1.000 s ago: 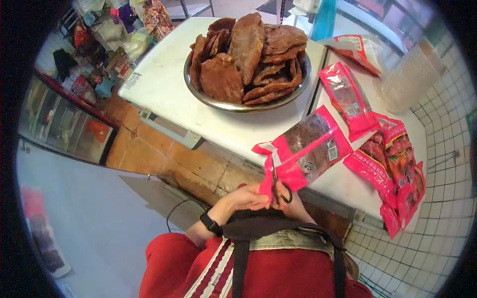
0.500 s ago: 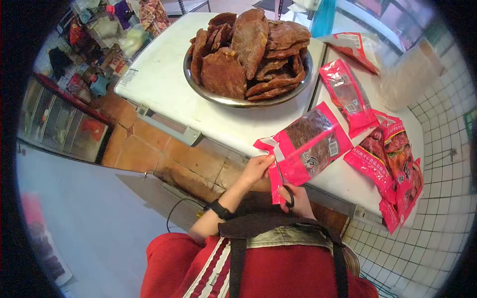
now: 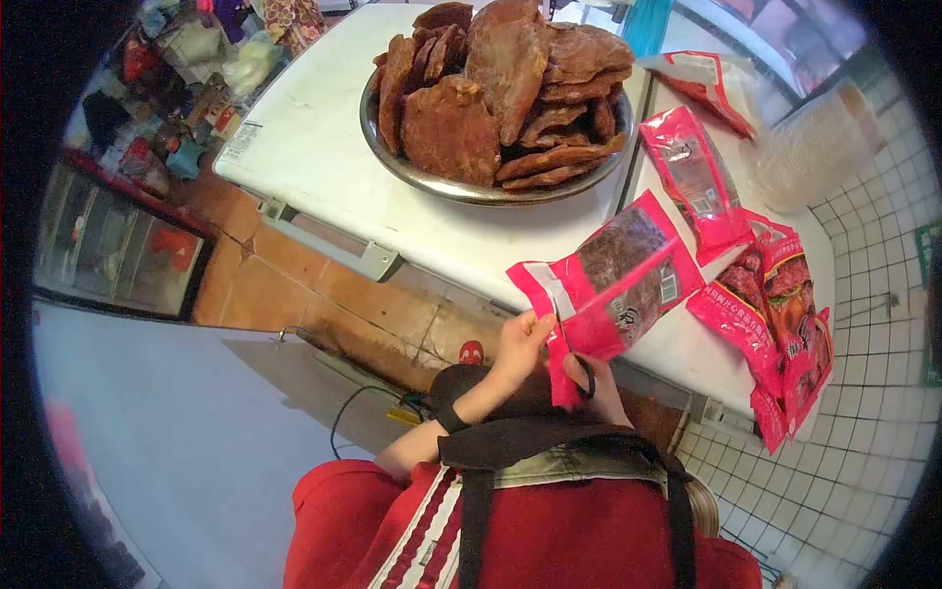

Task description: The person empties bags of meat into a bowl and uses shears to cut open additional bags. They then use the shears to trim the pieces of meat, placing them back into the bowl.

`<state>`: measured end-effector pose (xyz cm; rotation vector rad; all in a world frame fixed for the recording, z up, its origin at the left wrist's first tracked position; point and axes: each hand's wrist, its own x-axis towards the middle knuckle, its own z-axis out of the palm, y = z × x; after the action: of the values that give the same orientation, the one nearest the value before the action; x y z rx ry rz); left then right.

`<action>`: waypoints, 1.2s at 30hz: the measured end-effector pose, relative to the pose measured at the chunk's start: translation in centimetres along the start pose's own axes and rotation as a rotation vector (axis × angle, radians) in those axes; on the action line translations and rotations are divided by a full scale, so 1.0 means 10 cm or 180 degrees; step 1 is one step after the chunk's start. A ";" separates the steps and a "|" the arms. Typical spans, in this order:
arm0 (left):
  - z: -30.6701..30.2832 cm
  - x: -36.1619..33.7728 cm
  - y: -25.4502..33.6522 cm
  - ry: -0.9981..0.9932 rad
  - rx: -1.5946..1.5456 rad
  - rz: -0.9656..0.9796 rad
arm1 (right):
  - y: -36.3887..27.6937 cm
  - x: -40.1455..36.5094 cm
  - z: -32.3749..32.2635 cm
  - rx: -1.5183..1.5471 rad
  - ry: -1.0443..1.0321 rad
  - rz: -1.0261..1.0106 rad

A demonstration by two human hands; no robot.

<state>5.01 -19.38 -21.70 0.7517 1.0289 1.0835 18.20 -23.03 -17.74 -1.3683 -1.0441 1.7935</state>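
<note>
My left hand [image 3: 523, 346] pinches the near end of a pink plastic packet [image 3: 633, 270] with a clear window showing dark brown contents. Black-handled scissors [image 3: 586, 377] are held in my right hand [image 3: 593, 381], their blades at the packet's near end strip. The packet lies tilted over the front edge of the white surface [image 3: 324, 187]. Behind it, a round metal bowl [image 3: 471, 192] is heaped with flat reddish-brown slabs [image 3: 451, 133].
More pink packets [image 3: 702, 182] lie to the right, with a pile of them [image 3: 770, 314] near the right edge. A clear-wrapped stack [image 3: 819, 147] stands by the tiled wall [image 3: 873, 265]. A glass-fronted cabinet [image 3: 118, 245] is at the left.
The view has shifted slightly. The scissors and my right hand sit a little differently at the packet's end, and a red shoe now shows on the floor below.
</note>
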 end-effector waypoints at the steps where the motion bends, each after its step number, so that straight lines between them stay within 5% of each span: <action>1: 0.00 0.00 -0.01 0.0031 0.0010 -0.0005 | 0.01 0.02 0.00 -0.0178 0.0116 -0.0049; 14: -0.09 0.09 0.06 -0.0171 -0.1264 -0.0633 | -0.27 -0.03 0.06 -0.0129 0.0163 0.0327; 36: -0.38 0.16 0.05 -0.0592 -0.0772 -0.0424 | -0.33 0.15 0.40 -0.0355 0.0631 0.0473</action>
<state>1.45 -17.71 -23.12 0.5678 0.7626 0.9825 14.00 -20.95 -14.94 -1.6932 -0.9698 1.6824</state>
